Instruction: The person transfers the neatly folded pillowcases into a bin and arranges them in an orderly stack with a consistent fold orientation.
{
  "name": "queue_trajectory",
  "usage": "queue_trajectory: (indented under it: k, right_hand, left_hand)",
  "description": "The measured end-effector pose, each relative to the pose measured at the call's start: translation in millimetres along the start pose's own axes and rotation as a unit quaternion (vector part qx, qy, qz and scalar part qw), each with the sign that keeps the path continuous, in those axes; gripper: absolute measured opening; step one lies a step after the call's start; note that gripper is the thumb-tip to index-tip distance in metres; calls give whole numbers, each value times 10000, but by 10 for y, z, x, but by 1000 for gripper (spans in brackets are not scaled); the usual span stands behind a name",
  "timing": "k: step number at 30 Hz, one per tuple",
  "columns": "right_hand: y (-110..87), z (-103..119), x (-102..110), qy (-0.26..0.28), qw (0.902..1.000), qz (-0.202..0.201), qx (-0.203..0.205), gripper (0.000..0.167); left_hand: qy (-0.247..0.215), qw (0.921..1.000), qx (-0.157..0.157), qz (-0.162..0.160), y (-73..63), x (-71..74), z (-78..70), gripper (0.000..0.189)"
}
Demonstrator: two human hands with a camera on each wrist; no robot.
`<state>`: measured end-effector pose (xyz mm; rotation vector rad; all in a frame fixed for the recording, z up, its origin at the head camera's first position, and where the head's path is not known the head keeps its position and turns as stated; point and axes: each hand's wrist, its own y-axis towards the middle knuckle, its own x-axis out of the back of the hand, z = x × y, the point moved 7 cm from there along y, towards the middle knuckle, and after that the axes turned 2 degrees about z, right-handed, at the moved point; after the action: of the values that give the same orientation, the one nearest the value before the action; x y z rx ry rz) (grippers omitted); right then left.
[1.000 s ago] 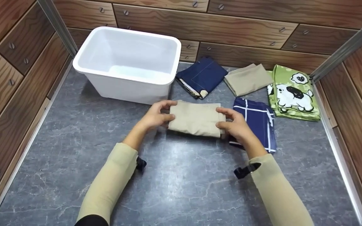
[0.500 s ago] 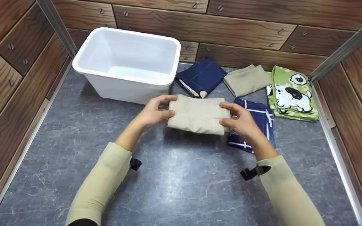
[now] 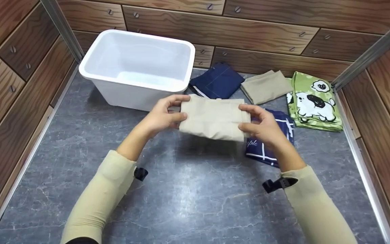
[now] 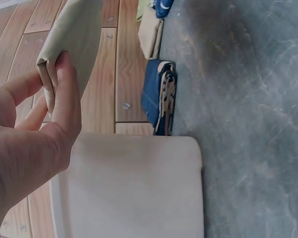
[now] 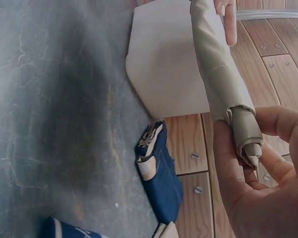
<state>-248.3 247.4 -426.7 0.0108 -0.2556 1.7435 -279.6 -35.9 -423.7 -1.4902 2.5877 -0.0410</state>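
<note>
Both hands hold a folded beige cloth [image 3: 212, 118] above the dark grey surface. My left hand [image 3: 159, 115] pinches its left edge between thumb and fingers; in the left wrist view that edge of the beige cloth [image 4: 79, 44] shows its layers. On the opposite side my right hand [image 3: 264, 125] pinches the right edge, where the right wrist view shows the beige cloth [image 5: 223, 79] with rolled, stacked folds. Behind the right hand lies a folded navy cloth with white lines [image 3: 264, 156], partly covered. A plain navy folded cloth [image 3: 218, 79] lies just beyond the held cloth.
A white bin [image 3: 137, 98] stands at the back left, its inside bare. Another folded beige cloth [image 3: 266, 87] and a green cloth with a dog print [image 3: 317, 105] lie at the back right. Wood-patterned walls [image 3: 249, 30] enclose the marbled floor surface [image 3: 181, 203].
Both hands have raised the folded beige cloth and moved it slightly away from the body. More of the white-lined navy cloth shows beneath, while the plain navy one is more covered.
</note>
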Motion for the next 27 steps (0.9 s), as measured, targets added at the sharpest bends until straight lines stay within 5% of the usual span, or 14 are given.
queue_trajectory:
  k: [27]
  right_hand:
    - [278,582,-228,237,9995,23,197,64]
  left_hand:
    - [396,9987,-109,-285,-34,405,-544,53]
